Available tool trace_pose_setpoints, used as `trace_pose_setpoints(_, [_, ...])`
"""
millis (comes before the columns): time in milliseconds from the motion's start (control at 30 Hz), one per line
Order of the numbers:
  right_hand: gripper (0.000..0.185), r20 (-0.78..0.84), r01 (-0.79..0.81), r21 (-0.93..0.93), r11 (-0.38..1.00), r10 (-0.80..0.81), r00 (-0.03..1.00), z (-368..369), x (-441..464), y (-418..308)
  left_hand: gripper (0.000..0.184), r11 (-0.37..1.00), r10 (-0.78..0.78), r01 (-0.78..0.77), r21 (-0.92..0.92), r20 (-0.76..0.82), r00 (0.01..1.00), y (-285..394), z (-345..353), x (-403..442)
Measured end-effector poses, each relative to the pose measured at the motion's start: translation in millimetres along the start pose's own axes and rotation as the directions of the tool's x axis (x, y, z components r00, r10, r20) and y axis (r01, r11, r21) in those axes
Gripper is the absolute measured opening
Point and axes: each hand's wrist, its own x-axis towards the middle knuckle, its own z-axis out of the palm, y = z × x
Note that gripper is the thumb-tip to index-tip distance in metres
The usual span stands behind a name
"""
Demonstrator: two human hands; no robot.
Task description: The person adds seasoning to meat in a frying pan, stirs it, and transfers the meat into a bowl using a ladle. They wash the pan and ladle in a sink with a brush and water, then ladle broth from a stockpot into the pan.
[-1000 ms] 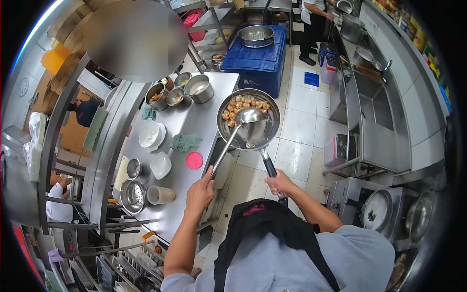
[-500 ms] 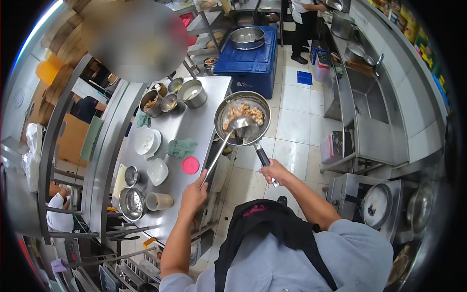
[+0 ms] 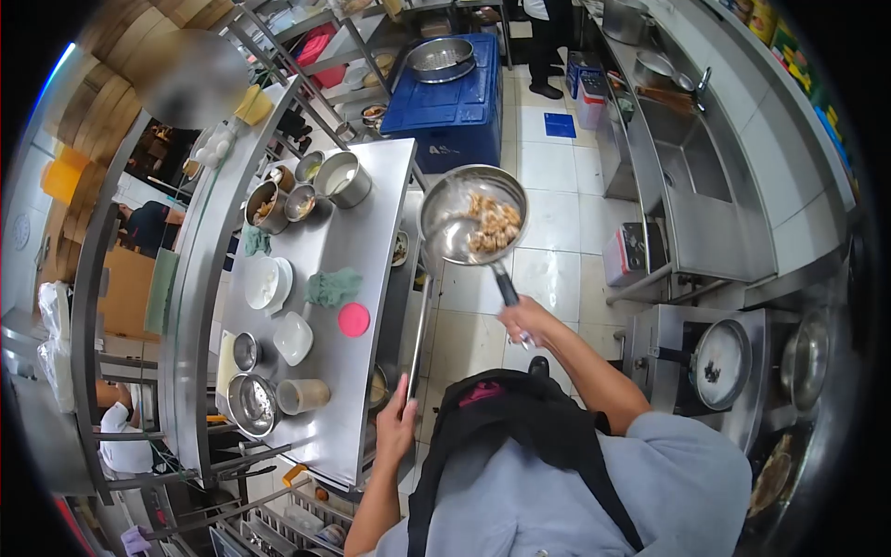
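Note:
My right hand (image 3: 526, 322) is closed around the black-and-metal handle of a frying pan (image 3: 430, 200), which is held in the air over the tiled floor, right of the steel table. Browned chunks of food (image 3: 494, 223) lie toward the pan's right side. In my left hand (image 3: 396, 424) is the long handle of a ladle (image 3: 423, 320). Its bowl is over the left part of the pan, blurred by motion. The table's edge runs just left of the ladle.
On the steel table (image 3: 357, 218) stand metal pots (image 3: 344, 181), white bowls (image 3: 293, 339), a green cloth (image 3: 334, 288) and a pink lid (image 3: 354, 320). A blue chest (image 3: 445, 121) is ahead. To the right are a sink (image 3: 691, 167) and a stove pan (image 3: 721, 362). Another person (image 3: 543, 51) stands at the back.
The ladle bowl has moved off the food toward the pan's left side, and my left hand has come back lower. The food now sits farther right in the pan. The view has shifted slightly.

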Motion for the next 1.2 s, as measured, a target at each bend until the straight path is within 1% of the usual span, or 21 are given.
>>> trace_pose_setpoints(67, [0.018, 0.013, 0.018, -0.013, 1.0, -0.018, 1.0, 3, 9, 1, 0.055, 0.891, -0.162, 0.184, -0.415, 0.089, 0.983, 36, 4, 19])
trace_pose_setpoints(100, [0.017, 0.072, 0.027, -0.037, 0.999, -0.024, 0.997, 6, 0, 3, 0.058, 0.843, -0.207, 0.228, -0.487, 0.098, 0.973, 39, 3, 24])
trace_pose_setpoints(133, [0.017, 0.131, 0.044, -0.055, 0.998, -0.037, 0.991, 10, -11, 5, 0.058, 0.844, -0.216, 0.232, -0.484, 0.089, 0.972, 44, -7, 26])
trace_pose_setpoints(233, [0.018, 0.123, 0.002, -0.013, 1.0, 0.0, 0.992, -4, -52, 7, 0.058, 0.837, -0.188, 0.189, -0.514, 0.054, 0.981, 43, -36, 27])
trace_pose_setpoints(300, [0.022, 0.053, -0.033, -0.016, 0.999, 0.034, 0.998, -13, -30, 10, 0.058, 0.855, -0.239, 0.225, -0.467, 0.03, 0.971, 43, -46, 15])
trace_pose_setpoints(400, [0.017, 0.087, 0.001, 0.059, 0.998, -0.006, 0.996, 7, 22, -16, 0.058, 0.838, -0.214, 0.194, -0.51, 0.02, 0.977, 53, -35, 31])
trace_pose_setpoints(533, [0.021, 0.173, 0.116, -0.069, 0.991, -0.102, 0.98, 7, -15, 1, 0.056, 0.857, -0.192, 0.162, -0.489, -0.012, 0.981, 61, -35, 36])
trace_pose_setpoints(600, [0.024, 0.18, -0.026, -0.015, 1.0, 0.028, 0.983, -1, -55, -1, 0.056, 0.851, -0.184, 0.156, -0.501, -0.008, 0.983, 60, -42, 38])
trace_pose_setpoints(667, [0.022, 0.144, 0.026, -0.085, 0.996, -0.014, 0.99, -9, -29, -6, 0.056, 0.87, -0.243, 0.23, -0.436, 0.025, 0.97, 59, -45, 30])
trace_pose_setpoints(700, [0.021, 0.107, 0.078, -0.15, 0.986, -0.063, 0.992, -15, -15, -7, 0.057, 0.839, -0.259, 0.251, -0.482, 0.051, 0.965, 62, -40, 32])
trace_pose_setpoints(733, [0.019, 0.15, 0.061, 0.028, 0.998, -0.064, 0.987, -8, 4, -20, 0.057, 0.838, -0.256, 0.25, -0.485, 0.056, 0.965, 61, -35, 36])
trace_pose_setpoints(833, [0.018, 0.121, 0.051, 0.024, 0.998, -0.053, 0.991, 10, 17, -38, 0.06, 0.819, -0.167, 0.198, -0.539, 0.107, 0.98, 61, -24, 50])
trace_pose_setpoints(867, [0.019, 0.102, 0.053, -0.062, 0.997, -0.047, 0.994, 9, 3, -29, 0.06, 0.824, -0.161, 0.193, -0.533, 0.107, 0.981, 62, -27, 49])
trace_pose_setpoints(900, [0.019, 0.08, 0.055, -0.147, 0.988, -0.043, 0.996, 7, -10, -22, 0.058, 0.834, -0.184, 0.211, -0.509, 0.105, 0.977, 73, -34, 44])
trace_pose_setpoints(933, [0.019, 0.078, 0.059, -0.142, 0.988, -0.049, 0.996, 0, -28, -13, 0.057, 0.842, -0.209, 0.233, -0.486, 0.104, 0.972, 77, -37, 40])
trace_pose_setpoints(1000, [0.019, 0.186, 0.011, -0.042, 0.999, -0.003, 0.983, -18, -56, -7, 0.054, 0.884, -0.151, 0.178, -0.433, 0.096, 0.984, 69, -50, 40])
trace_pose_setpoints(1033, [0.019, 0.018, 0.109, -0.257, 0.96, -0.109, 0.994, -15, -48, -11, 0.053, 0.881, -0.208, 0.236, -0.41, 0.112, 0.972, 73, -55, 36])
trace_pose_setpoints(1067, [0.021, 0.022, 0.08, -0.197, 0.977, -0.077, 0.997, -14, -39, -18, 0.052, 0.875, -0.271, 0.303, -0.378, 0.136, 0.953, 74, -59, 28])
trace_pose_setpoints(1100, [0.022, 0.037, 0.071, -0.106, 0.992, -0.068, 0.997, -10, -25, -24, 0.048, 0.923, -0.212, 0.246, -0.295, 0.143, 0.967, 67, -58, 32])
trace_pose_setpoints(1133, [0.023, 0.058, 0.072, -0.018, 0.997, -0.071, 0.996, -6, -13, -31, 0.048, 0.926, -0.201, 0.235, -0.297, 0.139, 0.97, 65, -56, 35])
trace_pose_setpoints(1200, [0.023, 0.043, 0.112, -0.07, 0.991, -0.109, 0.993, -8, -20, -27, 0.046, 0.973, -0.15, 0.178, -0.145, 0.189, 0.971, 62, -57, 39])
